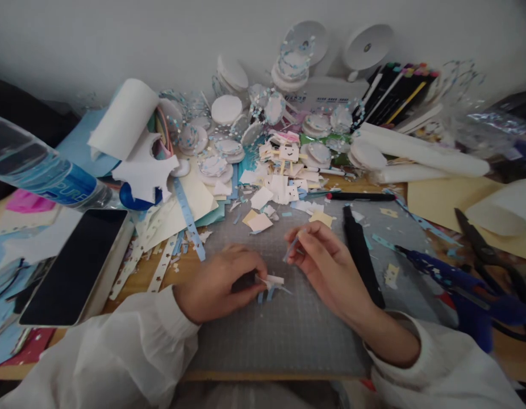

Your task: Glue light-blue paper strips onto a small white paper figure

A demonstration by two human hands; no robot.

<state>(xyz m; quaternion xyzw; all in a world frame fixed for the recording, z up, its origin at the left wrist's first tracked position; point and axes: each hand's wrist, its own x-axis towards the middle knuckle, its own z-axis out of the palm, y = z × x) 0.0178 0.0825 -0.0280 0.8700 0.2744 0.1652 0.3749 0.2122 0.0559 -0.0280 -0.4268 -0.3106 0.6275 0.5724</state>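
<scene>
My left hand (pixel 229 281) is closed in a pinch on a small paper figure (pixel 275 280), white on top with short blue strips hanging below it. The figure is just above the grey cutting mat (pixel 284 346). To its upper right, my right hand (pixel 325 255) pinches a narrow pale blue paper strip (pixel 291 249) between thumb and forefinger. The two hands are a little apart. Behind them lies a pile of small paper figures, one with a drawn smiling face (pixel 289 152), amid paper scraps (pixel 261 221).
A black craft knife (pixel 363 255) lies right of my right hand. Farther right are a blue glue gun (pixel 454 284) and black scissors (pixel 484 244). Left stand a phone (pixel 75 267) and a tilted water bottle (pixel 45 165). White discs with beaded sprays (pixel 226 109) crowd the back.
</scene>
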